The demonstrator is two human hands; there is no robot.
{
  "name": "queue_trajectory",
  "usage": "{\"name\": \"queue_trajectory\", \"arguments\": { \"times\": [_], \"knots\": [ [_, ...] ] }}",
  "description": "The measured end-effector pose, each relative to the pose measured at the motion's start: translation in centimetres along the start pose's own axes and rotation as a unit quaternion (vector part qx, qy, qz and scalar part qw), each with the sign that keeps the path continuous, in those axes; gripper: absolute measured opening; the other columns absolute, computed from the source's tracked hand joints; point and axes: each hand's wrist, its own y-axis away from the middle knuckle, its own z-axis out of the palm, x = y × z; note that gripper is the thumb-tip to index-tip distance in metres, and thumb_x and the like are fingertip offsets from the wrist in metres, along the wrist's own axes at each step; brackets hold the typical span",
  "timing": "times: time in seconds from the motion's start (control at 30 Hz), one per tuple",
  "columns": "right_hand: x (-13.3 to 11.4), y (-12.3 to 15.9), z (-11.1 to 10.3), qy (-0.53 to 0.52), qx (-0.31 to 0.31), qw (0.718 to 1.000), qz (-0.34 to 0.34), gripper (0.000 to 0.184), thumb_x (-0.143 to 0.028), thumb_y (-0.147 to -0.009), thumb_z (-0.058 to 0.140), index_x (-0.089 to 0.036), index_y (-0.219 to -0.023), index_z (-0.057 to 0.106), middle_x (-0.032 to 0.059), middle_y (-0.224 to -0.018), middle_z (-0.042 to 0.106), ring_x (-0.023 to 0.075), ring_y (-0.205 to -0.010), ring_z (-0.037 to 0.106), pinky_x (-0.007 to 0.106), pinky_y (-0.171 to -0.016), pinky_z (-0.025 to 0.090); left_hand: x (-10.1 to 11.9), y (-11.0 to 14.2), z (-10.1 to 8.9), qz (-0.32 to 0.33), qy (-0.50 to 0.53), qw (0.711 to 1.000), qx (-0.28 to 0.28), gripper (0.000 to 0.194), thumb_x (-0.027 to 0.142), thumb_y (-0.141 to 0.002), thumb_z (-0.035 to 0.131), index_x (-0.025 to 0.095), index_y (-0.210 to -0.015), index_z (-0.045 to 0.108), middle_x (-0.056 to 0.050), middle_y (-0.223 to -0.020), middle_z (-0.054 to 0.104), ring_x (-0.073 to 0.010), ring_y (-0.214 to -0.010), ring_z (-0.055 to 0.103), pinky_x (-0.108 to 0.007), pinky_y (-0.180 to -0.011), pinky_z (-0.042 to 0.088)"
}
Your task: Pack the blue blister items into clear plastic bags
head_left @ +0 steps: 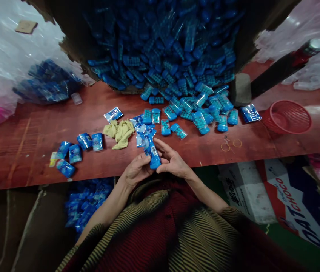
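Note:
Both my hands meet at the near edge of the red-brown table [21, 151], closed on one blue plastic case [153, 155] with a white label. My left hand [136, 170] grips it from the left; my right hand [171, 160] wraps it from the right, fingers over the top. A clear plastic wrapper [141, 138] lies just beyond the case. A crumpled yellow cloth [120, 132] sits to the left of it. Several wrapped blue cases [73, 153] lie in a group at the left.
A big cardboard box [72, 37] spills a heap of blue cases [177, 56] onto the table's far side. A red mesh basket [287, 117] stands right, rubber bands [230, 144] near it. Plastic bags [1, 56] fill the left; a printed carton [298, 211] sits below right.

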Motion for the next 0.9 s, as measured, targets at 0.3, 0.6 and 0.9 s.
{"name": "queue_trajectory", "arguments": {
  "times": [0.3, 0.6, 0.9],
  "knots": [
    [0.3, 1.0, 0.0, 0.127, 0.044, 0.99, -0.041, 0.078, -0.042, -0.063, 0.077, -0.027, -0.133, 0.046, 0.0055, -0.132, 0.05, 0.0221, -0.111, 0.055, 0.029, -0.087, 0.051, -1.1, 0.2, 1.1, 0.02, 0.01, 1.0, -0.003, 0.033, 0.037, -0.064, 0.076, 0.013, -0.086, 0.07, -0.005, -0.071, 0.07, -0.0165, -0.071, 0.067, -0.024, -0.07, 0.05],
    [0.2, 1.1, 0.0, 0.156, 0.044, 0.983, -0.084, 0.066, -0.052, -0.07, 0.068, -0.025, -0.128, 0.05, 0.0043, -0.121, 0.058, 0.0209, -0.107, 0.057, 0.035, -0.091, 0.048, -1.3, 1.1, 3.1, 0.045, 0.0, 0.998, 0.048, 0.031, 0.036, -0.068, 0.073, 0.012, -0.086, 0.068, -0.006, -0.078, 0.071, -0.0206, -0.086, 0.067, -0.031, -0.086, 0.049],
    [0.2, 0.6, -0.4, 0.065, 0.021, 0.997, -0.027, 0.071, -0.039, -0.066, 0.074, -0.029, -0.131, 0.047, 0.0023, -0.122, 0.058, 0.0174, -0.104, 0.057, 0.027, -0.085, 0.049, -1.1, 0.9, 3.6, 0.045, 0.035, 0.994, 0.097, 0.023, 0.029, -0.071, 0.072, 0.011, -0.085, 0.068, -0.007, -0.076, 0.071, -0.0231, -0.09, 0.066, -0.036, -0.09, 0.049]
  ]
}}
